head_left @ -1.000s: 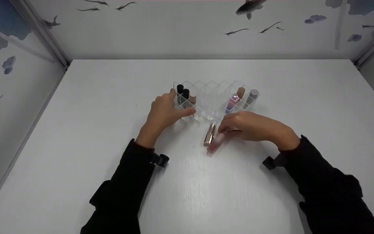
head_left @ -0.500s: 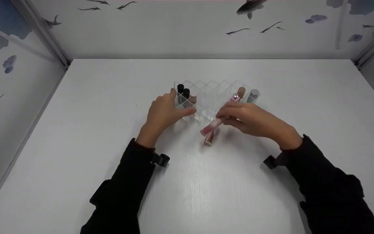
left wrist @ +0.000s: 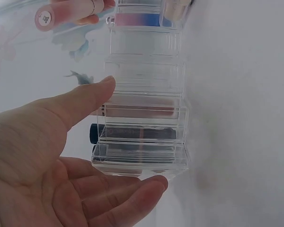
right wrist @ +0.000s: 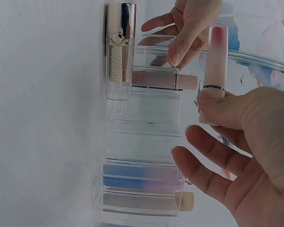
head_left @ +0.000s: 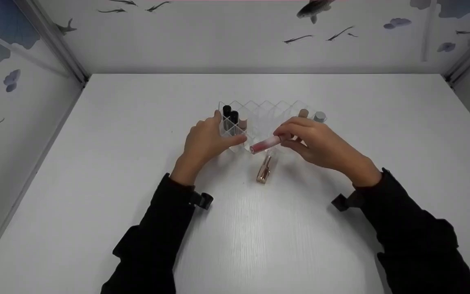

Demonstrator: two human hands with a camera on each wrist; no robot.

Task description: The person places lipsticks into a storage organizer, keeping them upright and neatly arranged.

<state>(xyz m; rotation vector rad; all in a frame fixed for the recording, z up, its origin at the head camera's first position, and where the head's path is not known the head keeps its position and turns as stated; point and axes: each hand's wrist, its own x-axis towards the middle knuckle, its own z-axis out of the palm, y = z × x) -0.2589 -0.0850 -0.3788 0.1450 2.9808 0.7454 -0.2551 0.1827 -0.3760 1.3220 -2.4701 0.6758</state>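
Note:
A clear diamond-celled lipstick organizer (head_left: 265, 122) stands on the table. My left hand (head_left: 203, 141) holds its left end, thumb along the front side and fingers round the end. My right hand (head_left: 320, 141) pinches a lip gloss tube (head_left: 265, 145) between thumb and fingers, by its pale cap. The tube is tilted over the front edge of the organizer, its red end pointing left. A gold lipstick (head_left: 264, 171) with a clear end lies in front of the organizer. In the right wrist view, a pink-and-blue tube (right wrist: 137, 176) shows inside the organizer; in the head view my right hand hides it.
In the left cells stand black-capped tubes (head_left: 233, 117) and a pinkish tube (head_left: 242, 124). A tan-capped tube (head_left: 303, 112) and a grey-capped one (head_left: 320, 116) occupy the right cells. Printed panels (head_left: 198, 45) wall the white table (head_left: 235, 237) at back and sides.
My right hand has lifted the lip gloss tube off the table beside the gold lipstick and carried it back to the organizer, turning it more sideways. My left hand has stayed in place.

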